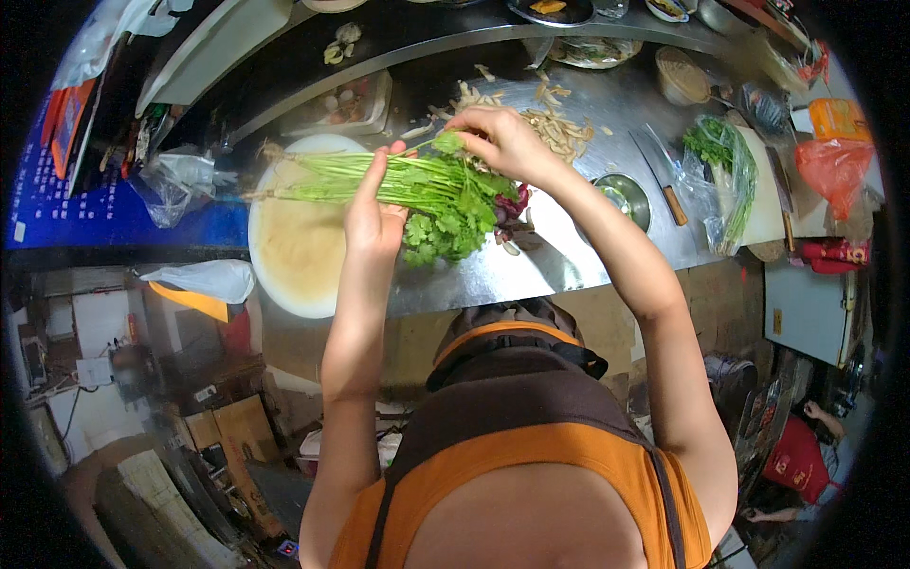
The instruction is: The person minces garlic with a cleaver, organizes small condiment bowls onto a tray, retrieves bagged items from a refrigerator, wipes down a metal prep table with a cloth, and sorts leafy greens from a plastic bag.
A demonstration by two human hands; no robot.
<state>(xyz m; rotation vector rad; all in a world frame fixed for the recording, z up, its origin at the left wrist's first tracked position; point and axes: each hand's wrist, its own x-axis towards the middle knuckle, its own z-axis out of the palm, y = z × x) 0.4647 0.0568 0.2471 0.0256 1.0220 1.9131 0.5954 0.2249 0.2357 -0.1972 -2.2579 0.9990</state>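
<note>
A bunch of cilantro [455, 192] lies across my left hand [380, 213], which grips it around the stems. Its roots point left, over a round white cutting board [295, 263]; the leaves face right, above the steel worktop [441, 288]. At the top of the bunch, my right hand [494, 139] pinches a leafy sprig [448, 144] between thumb and fingers. Under the leaves on the right, pieces of purple onion [513, 203] are partly hidden. Sliced pale pieces [558, 131], perhaps mushroom, are scattered behind my right hand.
Right of my forearm are a steel bowl [629, 199], a wooden-handled knife [665, 188] and bagged greens [721, 178]. A plastic container [348, 107] stands behind the board. Garlic [341, 44] sits on the back shelf. At far right is another person in a red top [800, 459].
</note>
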